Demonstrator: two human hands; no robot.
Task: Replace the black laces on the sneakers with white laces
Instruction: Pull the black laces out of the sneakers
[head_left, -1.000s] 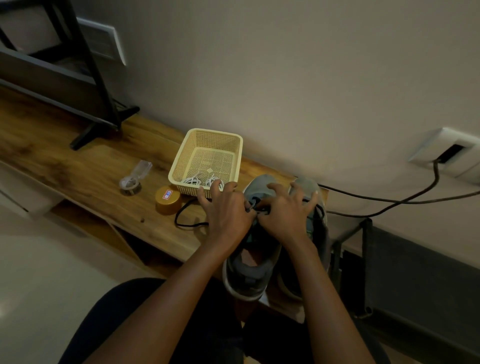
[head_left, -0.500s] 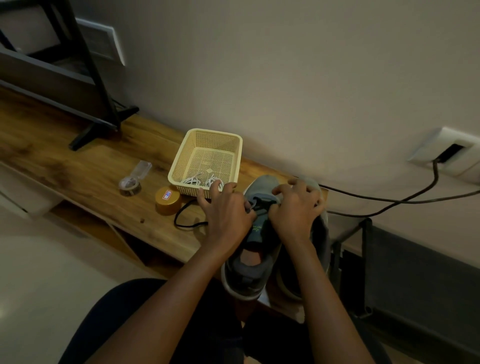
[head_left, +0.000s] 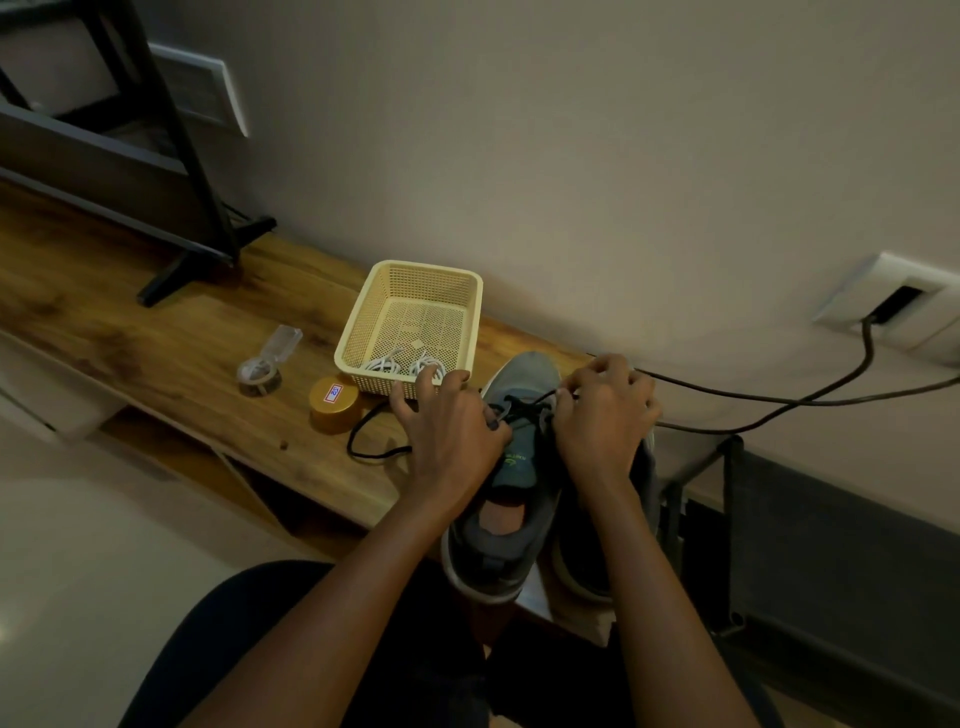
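- The left sneaker (head_left: 519, 467) and right sneaker (head_left: 584, 564) stand side by side at the near edge of the wooden surface (head_left: 156, 338), heels toward the person.
- The left hand (head_left: 452, 431) grips the left sneaker's side, fingers draped over it and thumb at the eyelets.
- The right hand (head_left: 602, 421) is curled, its fingertips pinching the black lace (head_left: 524, 410) stretched across the tongue.
- A loose black lace loop (head_left: 363, 441) lies on the surface beside the left hand.
- Beyond sit a gold lid (head_left: 333, 402), a tape roll (head_left: 258, 371) and a cream mesh basket (head_left: 431, 270) holding the white laces (head_left: 400, 364).
- Against the wall are a black stand (head_left: 192, 156) and, far right, a socket (head_left: 904, 306) with a cable (head_left: 779, 400).
- Since a second ago the right hand has shifted rightward, uncovering the lace; the left hand has stayed put.
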